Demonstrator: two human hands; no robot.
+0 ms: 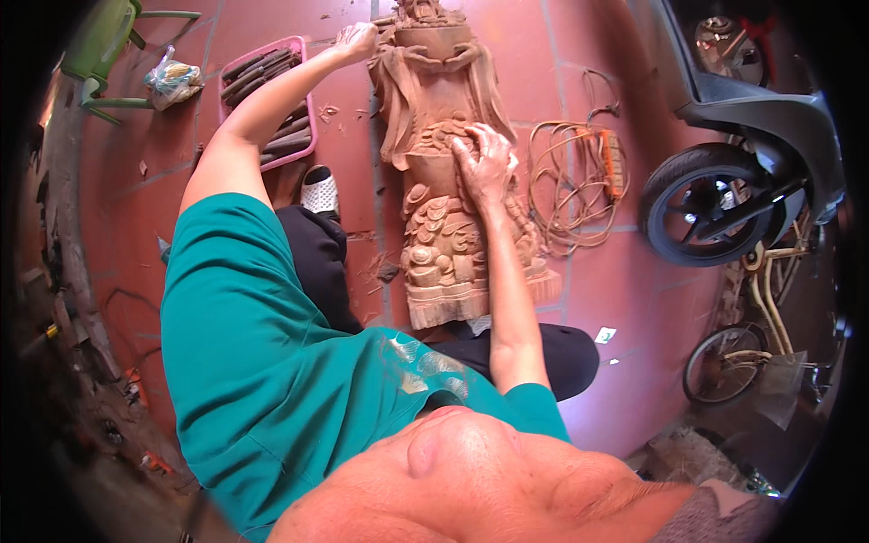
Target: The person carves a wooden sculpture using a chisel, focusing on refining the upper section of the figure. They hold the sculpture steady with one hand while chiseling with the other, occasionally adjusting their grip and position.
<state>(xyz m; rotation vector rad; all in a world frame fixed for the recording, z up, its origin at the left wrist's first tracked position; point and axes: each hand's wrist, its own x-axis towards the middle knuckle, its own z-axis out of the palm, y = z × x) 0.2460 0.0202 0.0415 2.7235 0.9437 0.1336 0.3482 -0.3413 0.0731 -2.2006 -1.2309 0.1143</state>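
A carved wooden statue [433, 86] lies on the floor in front of me, its head end at the far edge of the view. Its lower part is thick with carved coins, lumps and folds above a wavy base. My right hand [489, 165] rests on the statue's middle, right of centre, fingers spread over the carving. Beside the upper left of the figure, my left hand [356, 41] is closed. A thin brownish piece seems to stick out from it toward the statue's head; what it is, I cannot make out.
A pink basket [312, 118] of dark-handled tools [262, 77] stands left, near a green chair [101, 41] and a plastic bag [172, 81]. Right lie a tangled cord [554, 195] and orange power strip [614, 163], before a motorbike wheel [706, 204]. Wood chips [329, 111] dot the tiles.
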